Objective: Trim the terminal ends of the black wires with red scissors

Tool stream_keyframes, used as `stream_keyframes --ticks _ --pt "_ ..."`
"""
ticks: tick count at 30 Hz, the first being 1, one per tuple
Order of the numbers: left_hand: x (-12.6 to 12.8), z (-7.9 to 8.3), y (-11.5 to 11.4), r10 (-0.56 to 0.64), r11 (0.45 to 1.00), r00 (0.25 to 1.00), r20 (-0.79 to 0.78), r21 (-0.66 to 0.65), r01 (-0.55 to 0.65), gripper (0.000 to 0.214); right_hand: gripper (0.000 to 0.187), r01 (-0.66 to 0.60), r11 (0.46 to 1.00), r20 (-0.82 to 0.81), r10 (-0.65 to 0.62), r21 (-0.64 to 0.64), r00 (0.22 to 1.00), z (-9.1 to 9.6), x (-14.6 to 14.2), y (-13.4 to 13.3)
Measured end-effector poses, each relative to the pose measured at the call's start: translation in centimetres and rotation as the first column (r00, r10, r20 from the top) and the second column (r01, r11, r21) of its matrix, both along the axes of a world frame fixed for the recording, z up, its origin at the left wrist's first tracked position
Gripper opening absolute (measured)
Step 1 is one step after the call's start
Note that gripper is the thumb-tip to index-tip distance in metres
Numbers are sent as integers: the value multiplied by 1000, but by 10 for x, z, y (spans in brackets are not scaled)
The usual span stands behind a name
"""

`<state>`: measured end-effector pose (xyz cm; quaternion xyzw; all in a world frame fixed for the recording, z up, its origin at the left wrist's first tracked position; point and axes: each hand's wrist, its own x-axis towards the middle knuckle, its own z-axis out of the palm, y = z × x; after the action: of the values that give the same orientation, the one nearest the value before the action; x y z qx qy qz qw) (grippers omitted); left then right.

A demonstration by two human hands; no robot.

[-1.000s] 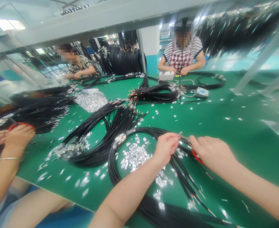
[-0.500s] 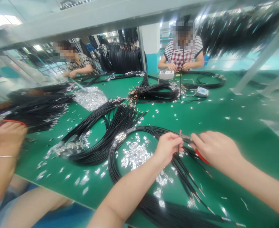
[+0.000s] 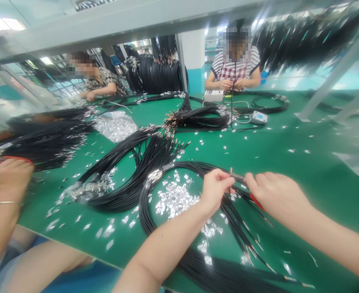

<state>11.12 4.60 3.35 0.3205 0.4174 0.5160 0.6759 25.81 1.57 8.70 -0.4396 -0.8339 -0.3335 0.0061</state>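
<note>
One cable end (image 3: 231, 171) stands upright in the closed pinch of your left hand (image 3: 214, 190), above the worktop (image 3: 304, 174) toward its near edge; your right hand (image 3: 272, 193) wraps around red-handled cutters (image 3: 239, 178), their blades just beside that end; below, a loop of black cables (image 3: 143, 205) curves around silvery scraps (image 3: 173, 199).

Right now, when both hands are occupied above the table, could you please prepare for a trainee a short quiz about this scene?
1. Which of the person's own hands holds the red-handled tool?

2. True or false: the large heap of silver pieces lies inside the curve of the black cables.

3. The wire tip sticking up beside the left hand is: a) blue, b) copper-coloured, c) green.

Key: 1. The right hand. 2. True. 3. b.
</note>
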Motion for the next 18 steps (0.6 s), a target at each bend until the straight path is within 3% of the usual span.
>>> stream_keyframes --ticks 6,11,18 --pt "-1 0 1 -62 998 998 15 -23 62 30 14 -29 996 -80 23 -81 997 -7 11 7" --pt "-4 -1 5 -141 989 983 118 -16 144 25 22 -69 995 -271 87 74 959 -11 28 13" --pt "-6 1 6 -202 968 952 232 -101 230 20 23 -95 992 -235 114 88 965 -19 22 15"
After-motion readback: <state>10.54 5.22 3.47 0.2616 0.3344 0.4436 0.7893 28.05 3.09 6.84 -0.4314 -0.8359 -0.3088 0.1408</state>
